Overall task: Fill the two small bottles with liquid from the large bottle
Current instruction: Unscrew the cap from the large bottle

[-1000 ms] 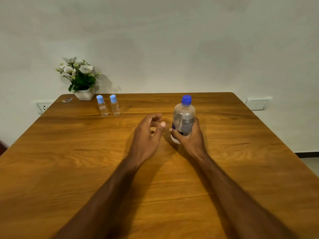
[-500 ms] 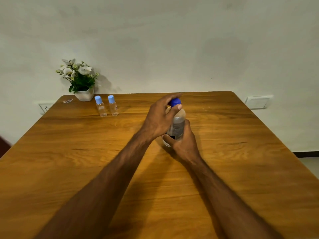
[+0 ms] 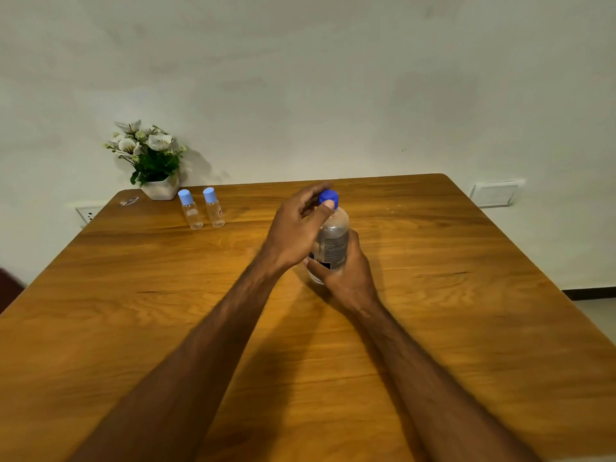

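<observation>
Both hands worked mid-table: my right hand (image 3: 346, 275) wrapped the large bottle (image 3: 331, 241) while left hand (image 3: 293, 231) fingertips pinched its blue cap (image 3: 328, 197); steady, upright twisting seemed wisest.

Large bottle (image 3: 331, 241): clear, dark label, nearly upright on its base, gripped low by the right hand (image 3: 346, 278).
Cap (image 3: 329, 197): dark blue, on the neck, pinched by the left hand (image 3: 293, 231).
Two small bottles (image 3: 202, 210): clear, light-blue caps on, upright, side by side, well left of and beyond both hands.
</observation>
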